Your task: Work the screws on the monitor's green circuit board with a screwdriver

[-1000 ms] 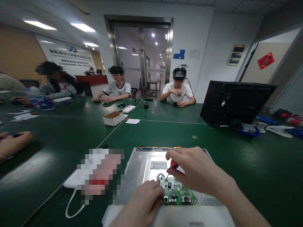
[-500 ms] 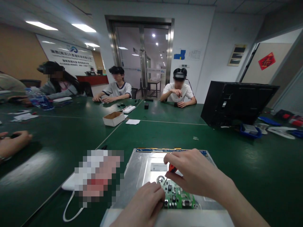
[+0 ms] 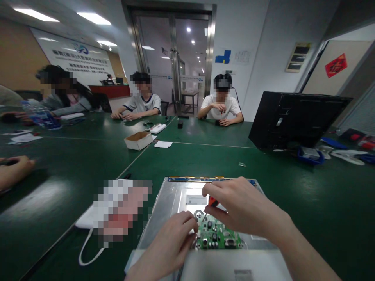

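A silver metal panel lies flat on the green table right in front of me, with a small green circuit board near its front edge. My right hand is closed around a small red-handled screwdriver, its tip pointing down at the board's far left corner. My left hand rests curled on the panel at the board's left edge, fingertips pressed together; what they pinch is hidden.
A white device with a cord lies left of the panel. A black monitor stands at the right, a blue tray beside it. A cardboard box sits mid-table. Three people sit across; another person's hand rests at the left.
My view has tilted slightly, so everything sits a little higher in the frame. My left hand's fingers have shifted up along the board's left edge. The right hand keeps the screwdriver in place.
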The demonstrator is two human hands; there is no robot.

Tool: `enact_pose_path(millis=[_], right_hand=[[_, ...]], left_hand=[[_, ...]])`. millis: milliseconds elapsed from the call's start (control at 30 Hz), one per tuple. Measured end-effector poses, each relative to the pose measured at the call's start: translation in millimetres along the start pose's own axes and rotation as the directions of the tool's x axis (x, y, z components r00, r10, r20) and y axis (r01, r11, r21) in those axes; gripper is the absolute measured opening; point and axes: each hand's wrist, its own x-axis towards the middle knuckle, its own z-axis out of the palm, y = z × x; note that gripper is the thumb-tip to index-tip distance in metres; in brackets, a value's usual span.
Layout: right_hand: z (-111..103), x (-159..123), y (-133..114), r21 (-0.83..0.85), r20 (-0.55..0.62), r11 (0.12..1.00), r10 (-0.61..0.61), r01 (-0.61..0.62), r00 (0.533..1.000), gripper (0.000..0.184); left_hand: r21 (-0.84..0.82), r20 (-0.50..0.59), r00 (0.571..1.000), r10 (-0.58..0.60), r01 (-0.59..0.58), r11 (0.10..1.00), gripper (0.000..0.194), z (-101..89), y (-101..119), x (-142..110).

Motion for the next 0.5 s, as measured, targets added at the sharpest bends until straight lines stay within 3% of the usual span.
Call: enact_pose_path(millis=[233,500], right_hand=[[-2.0,-0.3,-1.8,-0.003,-0.001,1.0,-0.002,0.002,1.0,0.012],[-2.5,-3.1,-7.2,-0.01,0.021,1.0,-0.014,0.015,1.0,0.011]], left_hand=[[-0.031,0.119,0.993,0.018,-0.015,0.999,0.016,-1.7,3.0,0.2],[0.053,0.152,0.988,0.031,-0.039,0.998,0.02,3.6,3.1,0.7]])
